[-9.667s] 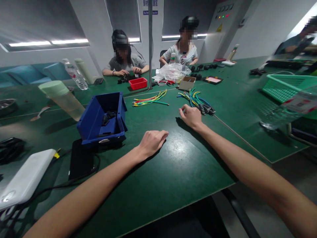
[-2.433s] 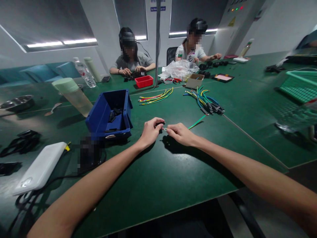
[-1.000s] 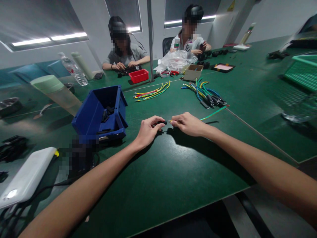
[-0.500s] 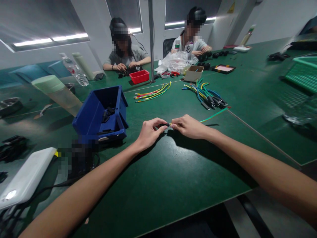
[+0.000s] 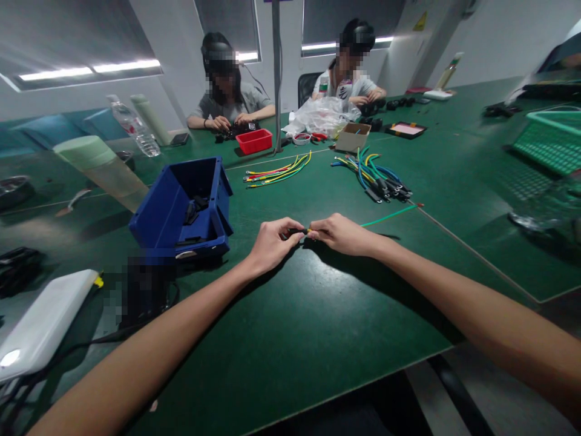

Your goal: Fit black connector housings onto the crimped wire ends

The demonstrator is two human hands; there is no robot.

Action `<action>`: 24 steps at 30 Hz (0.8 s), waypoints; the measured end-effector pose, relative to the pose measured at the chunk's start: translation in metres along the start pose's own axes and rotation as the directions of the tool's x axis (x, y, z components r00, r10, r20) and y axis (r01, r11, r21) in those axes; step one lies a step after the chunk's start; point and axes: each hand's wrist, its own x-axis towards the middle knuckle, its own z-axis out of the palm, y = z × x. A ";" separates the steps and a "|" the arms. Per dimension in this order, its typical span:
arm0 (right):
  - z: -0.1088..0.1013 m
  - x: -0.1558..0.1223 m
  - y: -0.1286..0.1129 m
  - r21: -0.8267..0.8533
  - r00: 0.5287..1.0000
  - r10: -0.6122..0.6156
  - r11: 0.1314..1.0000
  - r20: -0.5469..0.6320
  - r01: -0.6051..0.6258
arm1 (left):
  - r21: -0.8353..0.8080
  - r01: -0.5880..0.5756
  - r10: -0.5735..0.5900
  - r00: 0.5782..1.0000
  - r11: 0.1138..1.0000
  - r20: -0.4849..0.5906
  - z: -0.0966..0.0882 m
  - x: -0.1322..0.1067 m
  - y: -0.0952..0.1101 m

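Between the fingertips of my left hand (image 5: 276,241) is a small black sleeve (image 5: 297,231), partly covered by the fingers. My right hand (image 5: 338,235) pinches a green and yellow wire (image 5: 388,215) close to its end, which meets the sleeve. How far the end is inside the sleeve I cannot tell. Behind my right hand the wire runs out to the right, lying toward a seam in the table. Further back lies a bundle of colored wires with black sleeves (image 5: 385,183). Left of it are several loose wires (image 5: 279,171) with metal ring ends.
A blue bin (image 5: 157,212) with black pieces stands left of my hands. Behind are a red tray (image 5: 254,142), a cardboard box (image 5: 353,138) and a metal pole (image 5: 276,79). A green basket (image 5: 549,133) sits at right, a white power bank (image 5: 48,321) at left. Two people work across the table.
The view has shifted slightly. My hands stay together, and the wire end and the black sleeve remain pinched at almost the same place.
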 end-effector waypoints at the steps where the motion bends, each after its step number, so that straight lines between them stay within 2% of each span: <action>1: 0.000 0.000 0.000 -0.002 1.000 -0.003 1.000 0.000 0.003 | 0.000 0.000 0.000 1.000 1.000 -0.003 0.000 0.000 0.000; 10: 0.003 0.001 0.001 -0.006 1.000 -0.009 1.000 -0.010 0.008 | 0.080 -0.029 0.030 0.999 0.996 -0.019 0.000 -0.001 0.004; 24: 0.002 0.001 -0.004 -0.028 1.000 0.021 0.999 -0.016 -0.021 | 0.090 -0.038 0.039 0.999 0.995 -0.011 0.000 -0.001 0.004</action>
